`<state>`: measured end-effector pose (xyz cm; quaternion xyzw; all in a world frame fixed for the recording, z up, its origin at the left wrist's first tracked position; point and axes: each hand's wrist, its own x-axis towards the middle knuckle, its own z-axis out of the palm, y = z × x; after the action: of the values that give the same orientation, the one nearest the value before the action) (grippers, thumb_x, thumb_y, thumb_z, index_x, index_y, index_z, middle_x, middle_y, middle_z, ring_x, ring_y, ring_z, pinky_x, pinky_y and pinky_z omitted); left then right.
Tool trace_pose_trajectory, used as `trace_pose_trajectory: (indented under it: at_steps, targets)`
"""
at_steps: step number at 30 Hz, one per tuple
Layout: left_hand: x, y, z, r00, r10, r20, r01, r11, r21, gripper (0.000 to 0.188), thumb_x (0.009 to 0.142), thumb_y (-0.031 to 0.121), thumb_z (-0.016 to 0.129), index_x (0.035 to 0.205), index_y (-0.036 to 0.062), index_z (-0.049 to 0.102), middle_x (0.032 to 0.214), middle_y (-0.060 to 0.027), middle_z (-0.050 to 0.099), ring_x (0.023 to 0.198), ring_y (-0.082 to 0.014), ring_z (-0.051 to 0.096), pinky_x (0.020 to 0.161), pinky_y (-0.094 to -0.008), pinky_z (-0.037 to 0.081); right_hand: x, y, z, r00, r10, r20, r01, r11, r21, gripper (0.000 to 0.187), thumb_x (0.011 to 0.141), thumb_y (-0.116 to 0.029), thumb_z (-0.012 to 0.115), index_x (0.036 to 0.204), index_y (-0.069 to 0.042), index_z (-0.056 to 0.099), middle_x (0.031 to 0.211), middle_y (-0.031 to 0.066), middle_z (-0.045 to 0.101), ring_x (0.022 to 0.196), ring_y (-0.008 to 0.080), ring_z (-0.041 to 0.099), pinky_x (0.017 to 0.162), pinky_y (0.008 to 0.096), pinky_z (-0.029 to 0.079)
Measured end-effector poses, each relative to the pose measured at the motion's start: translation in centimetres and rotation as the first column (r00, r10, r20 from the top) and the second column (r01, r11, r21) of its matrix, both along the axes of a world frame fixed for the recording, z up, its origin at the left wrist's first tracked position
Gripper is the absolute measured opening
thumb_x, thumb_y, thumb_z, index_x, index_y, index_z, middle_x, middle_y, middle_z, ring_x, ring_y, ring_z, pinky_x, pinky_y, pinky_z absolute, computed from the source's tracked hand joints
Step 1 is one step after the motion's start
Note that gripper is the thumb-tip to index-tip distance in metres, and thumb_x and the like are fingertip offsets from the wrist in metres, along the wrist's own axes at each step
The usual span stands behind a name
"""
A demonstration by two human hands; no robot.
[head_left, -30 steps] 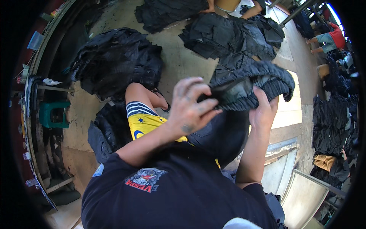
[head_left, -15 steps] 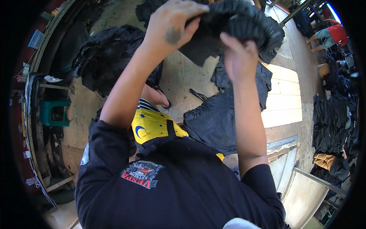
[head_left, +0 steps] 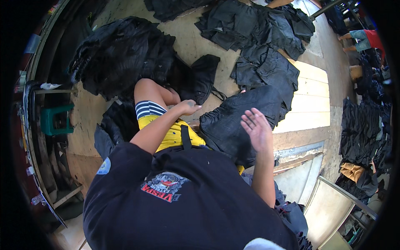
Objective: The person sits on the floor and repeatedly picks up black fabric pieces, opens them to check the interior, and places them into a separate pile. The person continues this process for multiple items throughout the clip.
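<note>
My left hand is over my lap, its fingers stretched to the right, close to the edge of a dark garment on the left pile; no cloth shows in it. My right hand is raised with its palm turned up and fingers apart, holding nothing. Below and beside it lies a black garment with a gathered edge, spread at my right knee. A large heap of black garments fills the floor to the left of my bent leg.
More black garments lie stacked ahead, and others sit right of centre. At the left stands a green plastic stool. A pale board lies on the right. Further right, a person in a red top stands near hanging dark clothes.
Both hands have come down and back toward my lap from far ahead. The bunched black garment they held up is out of them, and a dark garment now lies by the left heap.
</note>
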<state>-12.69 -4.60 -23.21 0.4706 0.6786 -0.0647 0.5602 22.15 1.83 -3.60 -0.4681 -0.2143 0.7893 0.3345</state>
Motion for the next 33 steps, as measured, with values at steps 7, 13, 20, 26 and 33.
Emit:
trace_pose_trajectory:
  at_steps: [7, 13, 20, 26, 33]
  targets:
    - [7.8, 0.7, -2.6, 0.876, 0.326, 0.356, -0.226, 0.928, -0.295, 0.135, 0.075, 0.090, 0.075, 0.166, -0.0029, 0.039, 0.173, -0.0249, 0.038, 0.153, -0.0416, 0.047, 0.123, -0.0491, 0.040, 1.0, 1.8, 0.9, 0.992, -0.039, 0.119, 0.028, 0.995, 0.094, 0.031, 0.111, -0.019, 0.060, 0.138, -0.002, 0.062, 0.132, 0.0146, 0.070, 0.120, 0.0289, 0.069, 0.104, 0.0448, 0.057]
    - [6.9, 1.2, -1.2, 0.761, 0.450, 0.468, -0.621, 0.716, 0.321, 0.031, 0.087, 0.016, 0.086, 0.113, 0.0031, 0.076, 0.102, -0.0107, 0.076, 0.103, -0.0230, 0.070, 0.095, -0.0375, 0.055, -0.3, 0.4, -0.2, 0.985, 0.120, 0.127, -0.129, 0.990, 0.064, 0.028, 0.111, -0.017, 0.064, 0.134, -0.003, 0.064, 0.129, 0.0118, 0.071, 0.119, 0.0257, 0.070, 0.104, 0.0426, 0.058]
    - [8.1, 3.1, 16.9, 0.895, 0.163, 0.415, -0.444, 0.235, 0.865, 0.020, 0.086, 0.006, 0.083, 0.106, 0.0061, 0.080, 0.124, -0.0162, 0.068, 0.112, -0.0306, 0.070, 0.095, -0.0376, 0.055, -2.2, 2.0, 2.6, 0.988, 0.041, 0.151, -0.062, 0.989, 0.135, 0.042, 0.109, -0.024, 0.069, 0.143, -0.002, 0.058, 0.134, 0.0118, 0.066, 0.120, 0.0258, 0.069, 0.102, 0.0441, 0.059]
    - [11.4, 1.2, 24.0, 0.895, -0.052, 0.444, -0.414, 0.277, 0.867, 0.028, 0.087, 0.012, 0.089, 0.114, 0.0080, 0.081, 0.132, -0.0132, 0.064, 0.109, -0.0266, 0.069, 0.096, -0.0364, 0.055, -5.6, 3.4, 3.4, 0.992, 0.042, 0.121, -0.068, 0.974, 0.216, 0.037, 0.108, -0.016, 0.071, 0.140, 0.000, 0.060, 0.126, 0.0095, 0.071, 0.107, 0.0218, 0.073, 0.094, 0.0390, 0.062]
    - [9.9, 1.1, 23.0, 0.845, 0.379, 0.376, -0.528, 0.489, 0.694, 0.079, 0.090, 0.060, 0.082, 0.137, -0.0025, 0.070, 0.151, -0.0260, 0.055, 0.145, -0.0396, 0.054, 0.120, -0.0453, 0.043, -4.6, 0.6, 2.5, 0.958, -0.015, -0.288, 0.121, 0.928, 0.352, 0.030, 0.109, -0.003, 0.062, 0.140, -0.001, 0.063, 0.133, 0.0121, 0.072, 0.125, 0.0237, 0.069, 0.109, 0.0428, 0.056]
